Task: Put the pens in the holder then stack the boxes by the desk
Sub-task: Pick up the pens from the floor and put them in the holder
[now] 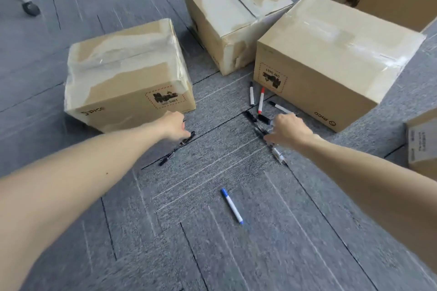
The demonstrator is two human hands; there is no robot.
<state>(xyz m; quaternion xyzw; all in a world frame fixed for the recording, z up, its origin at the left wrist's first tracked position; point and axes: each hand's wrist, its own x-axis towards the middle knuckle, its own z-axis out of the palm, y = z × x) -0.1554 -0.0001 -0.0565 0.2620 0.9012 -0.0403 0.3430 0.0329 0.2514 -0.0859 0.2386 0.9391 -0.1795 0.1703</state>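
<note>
Bright, even indoor light; soft, wide-angle picture.
Glare whitens the tape [113, 54] on the left box [123, 99]; shadows are faint, so the source is probably overhead. The left hand [176, 125] and right hand [289, 130] smear with motion; edges bend.

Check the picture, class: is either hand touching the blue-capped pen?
No: the blue-capped pen lies alone on the carpet, apart from both the left hand and the right hand.

1 head view, steeply down, near floor [212, 255]
</note>
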